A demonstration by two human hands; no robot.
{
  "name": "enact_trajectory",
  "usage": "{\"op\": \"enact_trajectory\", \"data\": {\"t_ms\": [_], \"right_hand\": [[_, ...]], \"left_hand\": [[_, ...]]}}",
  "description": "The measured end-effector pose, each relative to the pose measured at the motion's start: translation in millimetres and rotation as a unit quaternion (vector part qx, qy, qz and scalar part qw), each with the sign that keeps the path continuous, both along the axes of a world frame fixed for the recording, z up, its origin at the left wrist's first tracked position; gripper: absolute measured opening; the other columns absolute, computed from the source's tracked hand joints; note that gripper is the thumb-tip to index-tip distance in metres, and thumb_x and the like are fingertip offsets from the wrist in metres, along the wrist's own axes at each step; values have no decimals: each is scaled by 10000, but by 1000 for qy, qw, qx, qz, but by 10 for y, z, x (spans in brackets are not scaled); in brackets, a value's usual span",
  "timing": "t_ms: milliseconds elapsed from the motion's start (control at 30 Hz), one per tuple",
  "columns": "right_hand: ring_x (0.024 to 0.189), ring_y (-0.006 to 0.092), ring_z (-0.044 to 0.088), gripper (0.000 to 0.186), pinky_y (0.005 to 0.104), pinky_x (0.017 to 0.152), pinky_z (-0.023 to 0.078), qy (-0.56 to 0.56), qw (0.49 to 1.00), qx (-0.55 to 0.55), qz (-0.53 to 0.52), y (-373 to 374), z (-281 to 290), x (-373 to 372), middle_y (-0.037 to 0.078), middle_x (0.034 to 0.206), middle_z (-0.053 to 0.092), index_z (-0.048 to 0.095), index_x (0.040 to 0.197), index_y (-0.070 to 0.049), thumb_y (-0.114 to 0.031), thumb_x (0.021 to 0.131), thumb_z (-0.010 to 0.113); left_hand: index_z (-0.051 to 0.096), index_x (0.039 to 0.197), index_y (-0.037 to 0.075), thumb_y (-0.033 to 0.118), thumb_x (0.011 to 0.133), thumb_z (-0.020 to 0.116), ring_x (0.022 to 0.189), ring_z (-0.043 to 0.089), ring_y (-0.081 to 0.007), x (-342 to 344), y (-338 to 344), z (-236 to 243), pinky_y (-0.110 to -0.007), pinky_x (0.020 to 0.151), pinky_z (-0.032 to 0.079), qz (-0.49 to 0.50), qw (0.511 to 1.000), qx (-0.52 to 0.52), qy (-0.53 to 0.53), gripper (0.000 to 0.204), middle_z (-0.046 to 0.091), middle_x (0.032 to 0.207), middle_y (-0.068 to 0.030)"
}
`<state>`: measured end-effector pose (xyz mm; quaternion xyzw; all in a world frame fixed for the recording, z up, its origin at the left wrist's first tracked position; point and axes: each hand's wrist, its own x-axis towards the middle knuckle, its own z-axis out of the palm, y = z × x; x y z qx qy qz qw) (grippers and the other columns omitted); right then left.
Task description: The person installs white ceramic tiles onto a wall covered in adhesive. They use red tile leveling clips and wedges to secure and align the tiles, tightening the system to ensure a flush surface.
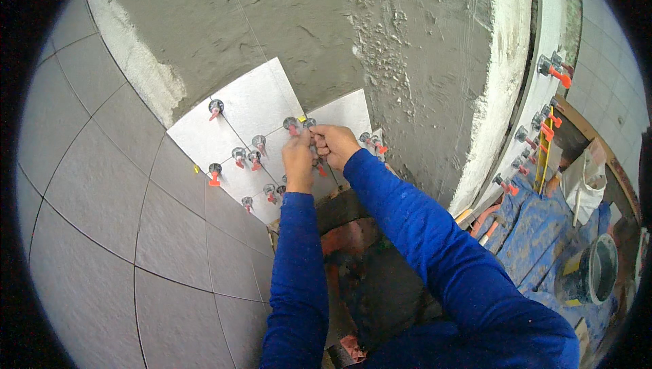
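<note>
My left hand and my right hand meet over the joint between white wall tiles. Both are closed, with their fingertips pressed together just below the black disc of a tile levelling clip. The right fingers grip at this clip; whatever the left fingers pinch is hidden. Beside them sits another levelling clip, with a yellow tab near it. Several more black clips with red handles stand along the joints of the white tile on the left. A second white tile lies on the right.
Grey mortar covers the wall above the tiles. Large grey tiles fill the left side. At right are a clip-studded tile edge, a yellow ruler, a blue tarp, a white bag and a bucket.
</note>
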<state>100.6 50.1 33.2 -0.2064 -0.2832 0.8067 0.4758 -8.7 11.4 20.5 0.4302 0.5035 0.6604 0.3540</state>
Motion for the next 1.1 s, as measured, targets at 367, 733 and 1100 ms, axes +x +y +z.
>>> {"op": "enact_trajectory", "data": {"t_ms": [367, 733, 1100], "right_hand": [[527, 73, 336, 188, 226, 443, 269, -9, 999, 0, 47, 189, -153, -28, -46, 689, 456, 599, 951, -61, -174, 1066, 504], [524, 94, 349, 206, 251, 451, 264, 23, 996, -7, 89, 193, -79, 28, -24, 693, 460, 573, 927, -47, -172, 1072, 499], [532, 99, 402, 215, 270, 474, 328, -58, 996, 46, 47, 86, 2, 47, -8, 683, 516, 583, 838, -57, -145, 1032, 553]], "left_hand": [[688, 1021, -102, 168, 940, 674, 734, 676, -171, 202, 127, -91, -325, 671, 508, 253, 943, 100, 192, 283, 738, 850, -137], [706, 972, -77, 217, 937, 647, 665, 669, -221, 44, 118, -71, -365, 626, 502, 136, 968, 35, 208, 302, 713, 781, -120], [685, 902, -3, 223, 981, 590, 655, 589, -128, 126, 113, -85, -281, 562, 441, 86, 993, 42, 69, 258, 655, 797, -48]]}}
